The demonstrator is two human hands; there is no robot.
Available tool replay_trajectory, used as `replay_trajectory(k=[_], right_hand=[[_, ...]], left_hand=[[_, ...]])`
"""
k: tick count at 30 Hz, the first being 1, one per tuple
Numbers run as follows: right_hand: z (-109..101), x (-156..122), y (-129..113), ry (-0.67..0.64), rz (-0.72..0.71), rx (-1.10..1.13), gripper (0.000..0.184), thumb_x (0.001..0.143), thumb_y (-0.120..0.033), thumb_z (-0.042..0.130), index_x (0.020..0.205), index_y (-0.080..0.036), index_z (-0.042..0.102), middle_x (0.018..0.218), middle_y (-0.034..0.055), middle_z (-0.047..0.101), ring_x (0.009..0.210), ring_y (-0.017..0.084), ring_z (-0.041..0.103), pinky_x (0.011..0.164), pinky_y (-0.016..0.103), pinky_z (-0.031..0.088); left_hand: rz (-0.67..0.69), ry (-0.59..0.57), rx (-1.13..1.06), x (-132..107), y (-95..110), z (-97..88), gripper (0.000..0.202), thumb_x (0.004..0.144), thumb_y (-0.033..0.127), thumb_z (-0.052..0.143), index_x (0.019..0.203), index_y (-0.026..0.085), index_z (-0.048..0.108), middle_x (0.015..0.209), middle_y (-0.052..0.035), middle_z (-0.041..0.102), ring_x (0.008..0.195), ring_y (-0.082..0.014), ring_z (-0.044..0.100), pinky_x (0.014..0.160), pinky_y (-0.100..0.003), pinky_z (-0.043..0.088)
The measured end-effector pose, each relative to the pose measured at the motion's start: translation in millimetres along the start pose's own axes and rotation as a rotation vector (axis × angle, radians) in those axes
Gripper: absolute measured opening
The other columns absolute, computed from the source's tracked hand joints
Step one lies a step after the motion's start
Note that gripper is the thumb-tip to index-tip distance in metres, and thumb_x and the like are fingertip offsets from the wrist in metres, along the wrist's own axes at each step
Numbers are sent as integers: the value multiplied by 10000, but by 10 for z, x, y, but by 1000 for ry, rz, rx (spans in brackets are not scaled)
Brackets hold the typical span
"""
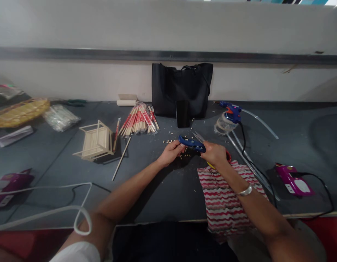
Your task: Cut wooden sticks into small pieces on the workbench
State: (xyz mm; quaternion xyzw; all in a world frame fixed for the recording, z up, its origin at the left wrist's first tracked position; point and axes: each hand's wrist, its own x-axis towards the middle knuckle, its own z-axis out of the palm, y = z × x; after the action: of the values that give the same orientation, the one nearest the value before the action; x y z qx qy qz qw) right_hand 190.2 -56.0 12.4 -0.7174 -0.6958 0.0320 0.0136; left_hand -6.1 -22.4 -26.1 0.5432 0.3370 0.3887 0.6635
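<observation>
**Right hand grips a blue tool mid-bench, left fingers at its far end**

At the far left of the bench (157,198) lie a yellow woven tray (22,113), a white packet (15,136) and, nearer the front edge, a purple box (11,189). A clear-wrapped bundle (61,118) lies just beside the tray. A white cord (83,211) loops across the front, over the left arm.

Next comes a small frame (97,142) built of pale sticks, with a wrapped pair of chopsticks (117,134) near its right side and a loose stick (121,159) lying aslant. Behind them is a pile of chopsticks (138,119) in red and white wrappers, with a pale roll (126,103) at its back.

In the middle, a phone (182,114) leans on a black bag (181,87). In front of it, the left hand (169,153) has its fingers bunched at the left end of the blue tool (192,143); whether they grasp the tool or a small piece, I cannot tell. The right hand (214,154) has its fingers clasped about the tool's right end. Pale wood bits (186,155) are scattered around and below, and a silver blade (198,137) shows beside the right fingers.

To the right, a striped cloth (225,200) lies under the right forearm, hanging over the edge. Beyond it are a blue glue gun (233,112) on a clear jar (224,125), clear glue sticks (261,122) and a magenta box (295,180) with a black cord (325,187).
</observation>
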Motion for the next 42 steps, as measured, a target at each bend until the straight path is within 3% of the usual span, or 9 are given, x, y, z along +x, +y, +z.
replay_trajectory(k=[7, 14, 19, 24, 36, 42], right_hand=[[79, 3, 71, 171, -130, 19, 243, 664, -221, 617, 900, -215, 677, 848, 67, 729, 831, 237, 639, 697, 304, 403], [156, 60, 145, 379, -167, 26, 403, 646, -226, 616, 1043, -166, 649, 961, 119, 701, 924, 280, 590, 795, 354, 397], [173, 58, 132, 349, -201, 42, 414, 663, -224, 619, 1072, -168, 641, 966, 112, 690, 921, 280, 576, 818, 364, 386], [171, 40, 110, 340, -208, 46, 414, 666, -235, 619, 1072, -161, 646, 962, 109, 689, 913, 275, 572, 814, 359, 378], [95, 14, 93, 264, -170, -21, 378, 693, -225, 622, 1068, -173, 640, 972, 119, 681, 928, 285, 551, 813, 362, 352], [81, -2, 70, 228, -167, -33, 397, 698, -218, 629, 1091, -164, 637, 986, 124, 676, 947, 285, 550, 810, 357, 340]], left_hand=[[-29, 20, -90, 19, 2, -19, 499, 657, 596, 808, 726, 155, 584, 604, 48, 508, 515, -54, 374, 479, -186, 280], [-7, 30, -194, -4, 76, -17, 428, 686, 541, 805, 757, 153, 640, 560, 58, 485, 487, -58, 378, 452, -193, 272], [97, 7, -153, -2, 26, -30, 495, 643, 596, 842, 773, 148, 676, 592, 45, 531, 504, -56, 398, 486, -202, 315], [152, -14, -82, 10, -22, -76, 434, 700, 554, 826, 807, 152, 704, 617, 31, 564, 526, -69, 425, 526, -218, 373], [80, 58, 39, 4, -19, -38, 325, 704, 463, 805, 759, 158, 707, 644, 3, 650, 492, -70, 462, 459, -200, 376], [49, 39, 64, -7, 9, -47, 285, 725, 427, 797, 776, 158, 718, 656, -9, 669, 510, -87, 504, 468, -207, 414]])
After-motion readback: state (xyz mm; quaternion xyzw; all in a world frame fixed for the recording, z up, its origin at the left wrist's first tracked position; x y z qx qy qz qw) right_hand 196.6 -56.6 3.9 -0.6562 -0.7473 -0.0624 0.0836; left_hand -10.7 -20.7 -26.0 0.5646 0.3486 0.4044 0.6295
